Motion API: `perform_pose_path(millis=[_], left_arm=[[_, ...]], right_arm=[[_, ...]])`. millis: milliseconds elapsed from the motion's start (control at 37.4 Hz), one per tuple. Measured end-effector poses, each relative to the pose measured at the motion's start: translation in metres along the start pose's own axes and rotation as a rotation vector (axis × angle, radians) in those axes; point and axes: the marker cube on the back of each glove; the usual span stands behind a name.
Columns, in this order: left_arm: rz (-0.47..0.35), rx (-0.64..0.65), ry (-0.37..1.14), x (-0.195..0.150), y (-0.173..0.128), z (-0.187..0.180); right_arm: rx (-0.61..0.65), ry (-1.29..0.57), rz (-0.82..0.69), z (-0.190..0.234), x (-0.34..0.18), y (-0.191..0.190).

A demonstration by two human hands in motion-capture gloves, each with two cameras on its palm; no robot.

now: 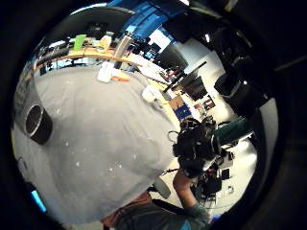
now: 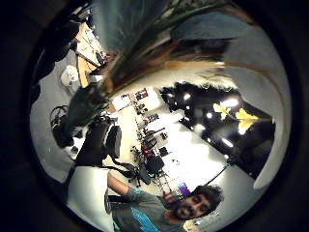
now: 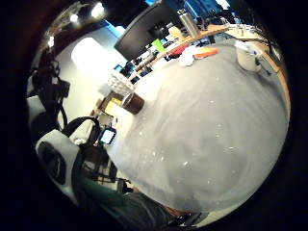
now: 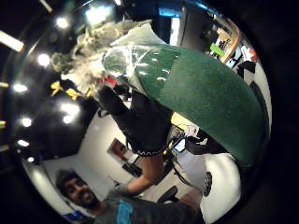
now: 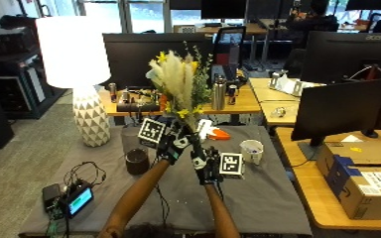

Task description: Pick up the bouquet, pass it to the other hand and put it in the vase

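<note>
While both gloved hands meet above the middle of the desk, the scene reads so:

Bouquet (image 5: 177, 82): upright in the air over the desk, pale plumes and small yellow flowers on top, its green wrapped stem end (image 4: 201, 88) low between the hands.
Left hand (image 5: 170, 144): fingers curled round the bouquet's stems, grasping them just above the right hand.
Right hand (image 5: 207, 166): raised just beside the stem end, close under the left hand; whether it grasps the wrap cannot be told.
Vase (image 5: 137, 161): dark cylinder standing upright near the desk's left edge, apart from the bouquet.
Desk (image 5: 270, 193): grey cloth top.
Paper cup (image 5: 251, 150): white, toward the desk's right edge.
Lamp (image 5: 72, 54): white shade, patterned base, at the far left corner.
</note>
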Motion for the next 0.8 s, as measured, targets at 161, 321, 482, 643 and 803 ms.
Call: perform_pose_path(millis=[161, 321, 482, 643, 803], left_arm=[[0.017, 0.016, -0.002, 0.013, -0.006, 0.014], [-0.006, 0.050, 0.045, 0.017, -0.004, 0.020], [0.052, 0.047, -0.001, 0.016, -0.006, 0.014], [-0.041, 0.022, 0.073, 0.027, -0.011, 0.004], [0.013, 0.018, 0.111, 0.060, -0.031, -0.026]], right_arm=[[-0.032, -0.133, -0.067, 0.021, -0.008, 0.001], [-0.053, -0.171, -0.052, 0.037, -0.008, 0.004], [-0.101, -0.113, -0.040, 0.041, -0.005, 0.002], [-0.335, -0.063, 0.002, 0.036, -0.015, -0.001], [-0.709, 0.240, 0.003, 0.009, -0.030, -0.008]])
